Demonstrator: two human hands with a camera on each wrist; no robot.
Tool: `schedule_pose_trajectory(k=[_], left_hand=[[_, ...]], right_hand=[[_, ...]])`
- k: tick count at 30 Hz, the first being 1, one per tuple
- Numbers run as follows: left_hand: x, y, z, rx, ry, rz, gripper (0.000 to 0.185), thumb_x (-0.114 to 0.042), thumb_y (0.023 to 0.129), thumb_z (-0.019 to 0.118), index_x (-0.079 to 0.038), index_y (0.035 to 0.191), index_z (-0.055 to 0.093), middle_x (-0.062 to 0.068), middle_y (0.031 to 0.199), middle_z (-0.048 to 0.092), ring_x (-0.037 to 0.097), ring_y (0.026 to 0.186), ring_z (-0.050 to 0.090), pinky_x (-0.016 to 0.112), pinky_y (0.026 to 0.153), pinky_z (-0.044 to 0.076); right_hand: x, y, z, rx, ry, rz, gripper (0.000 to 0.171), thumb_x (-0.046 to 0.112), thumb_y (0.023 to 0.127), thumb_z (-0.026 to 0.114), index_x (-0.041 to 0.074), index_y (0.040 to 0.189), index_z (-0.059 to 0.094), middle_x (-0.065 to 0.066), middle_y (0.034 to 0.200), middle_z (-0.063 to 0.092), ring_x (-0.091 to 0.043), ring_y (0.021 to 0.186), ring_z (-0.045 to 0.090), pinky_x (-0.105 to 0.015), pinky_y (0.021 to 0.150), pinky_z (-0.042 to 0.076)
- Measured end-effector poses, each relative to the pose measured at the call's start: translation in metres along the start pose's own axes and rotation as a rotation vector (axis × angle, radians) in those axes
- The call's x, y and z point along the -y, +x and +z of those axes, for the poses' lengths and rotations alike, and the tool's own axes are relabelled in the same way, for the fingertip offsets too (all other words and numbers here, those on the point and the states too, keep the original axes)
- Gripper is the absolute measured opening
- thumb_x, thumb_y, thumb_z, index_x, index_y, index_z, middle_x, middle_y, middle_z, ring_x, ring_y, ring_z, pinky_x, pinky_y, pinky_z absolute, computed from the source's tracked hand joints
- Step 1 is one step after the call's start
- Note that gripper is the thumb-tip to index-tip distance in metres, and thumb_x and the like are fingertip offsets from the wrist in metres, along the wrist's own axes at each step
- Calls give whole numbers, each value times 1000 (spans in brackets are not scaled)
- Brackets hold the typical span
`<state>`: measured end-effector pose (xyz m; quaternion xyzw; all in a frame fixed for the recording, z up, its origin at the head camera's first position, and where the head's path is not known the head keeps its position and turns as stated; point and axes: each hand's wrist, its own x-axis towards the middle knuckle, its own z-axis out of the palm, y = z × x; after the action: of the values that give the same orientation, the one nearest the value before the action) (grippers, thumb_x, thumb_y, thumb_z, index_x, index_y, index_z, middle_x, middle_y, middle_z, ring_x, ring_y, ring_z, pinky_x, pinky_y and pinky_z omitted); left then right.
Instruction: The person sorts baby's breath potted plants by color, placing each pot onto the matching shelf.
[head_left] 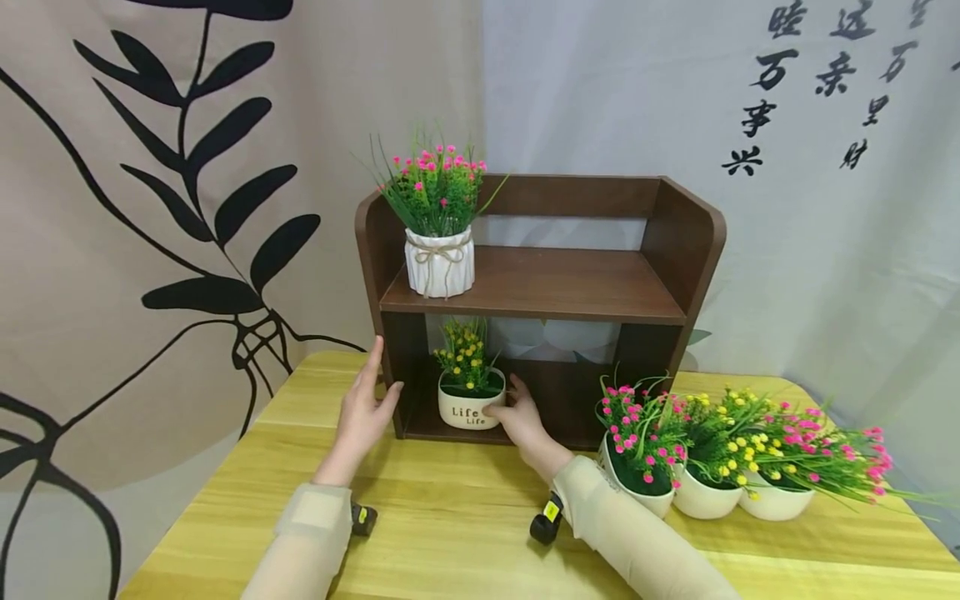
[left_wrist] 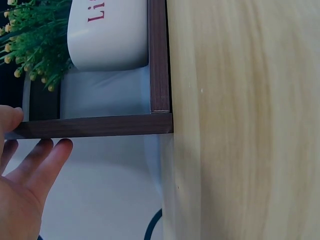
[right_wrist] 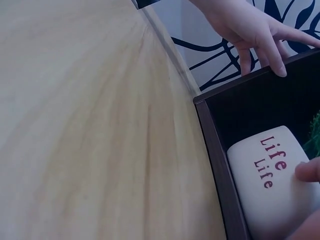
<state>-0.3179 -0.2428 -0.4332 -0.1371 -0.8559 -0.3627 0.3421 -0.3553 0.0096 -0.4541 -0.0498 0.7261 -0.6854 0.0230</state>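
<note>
A dark brown two-tier shelf (head_left: 555, 283) stands on a yellow wooden table (head_left: 450, 517). On its lower tier sits a white pot marked "Life" (head_left: 465, 410) with yellow flowers. My right hand (head_left: 507, 400) grips this pot from its right side, and its thumb (right_wrist: 307, 170) presses the pot's (right_wrist: 270, 185) front. My left hand (head_left: 375, 379) lies flat with straight fingers against the outside of the shelf's left side panel (left_wrist: 95, 126), the thumb on its front edge. A white ribbed pot of pink flowers (head_left: 440, 262) stands at the left of the upper tier.
Three more white pots stand close together on the table right of the shelf: one with pink flowers (head_left: 645, 483), one with yellow (head_left: 705, 496), one with mixed pink and yellow (head_left: 776, 500). Printed curtains hang behind. Bare tabletop lies in front of the shelf.
</note>
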Motion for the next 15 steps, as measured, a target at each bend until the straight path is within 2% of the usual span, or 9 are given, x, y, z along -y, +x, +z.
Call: schedule_pose_trajectory(k=[4, 8, 11, 15], left_hand=[[-1, 0, -1, -2, -1, -2, 85, -3, 92, 64, -29, 157, 16, 14, 154, 33, 18, 53, 53, 24, 44, 45], [-3, -1, -1, 0, -4, -4, 84, -3, 91, 65, -27, 157, 17, 16, 153, 33, 29, 72, 62, 25, 46, 46], [-4, -1, 0, 4, 1, -14, 84, -4, 92, 65, -27, 157, 17, 16, 153, 33, 23, 62, 59, 25, 45, 45], [-3, 0, -1, 3, 15, -17, 85, -5, 92, 65, -28, 157, 16, 16, 153, 34, 9, 44, 41, 25, 43, 42]], right_hand=[[0, 3, 2, 3, 4, -2, 86, -1, 79, 67, -5, 151, 19, -31, 138, 41, -41, 128, 41, -48, 103, 38], [0, 1, 2, 16, 16, 10, 87, 0, 80, 67, -3, 151, 17, -31, 136, 42, -41, 129, 41, -48, 103, 38], [0, -3, 1, 23, 0, 20, 87, 2, 81, 68, -2, 152, 17, -29, 134, 44, -40, 127, 43, -48, 101, 40], [4, -12, -1, 42, -34, 23, 88, 5, 81, 70, -1, 152, 18, -26, 140, 41, -38, 131, 39, -49, 102, 39]])
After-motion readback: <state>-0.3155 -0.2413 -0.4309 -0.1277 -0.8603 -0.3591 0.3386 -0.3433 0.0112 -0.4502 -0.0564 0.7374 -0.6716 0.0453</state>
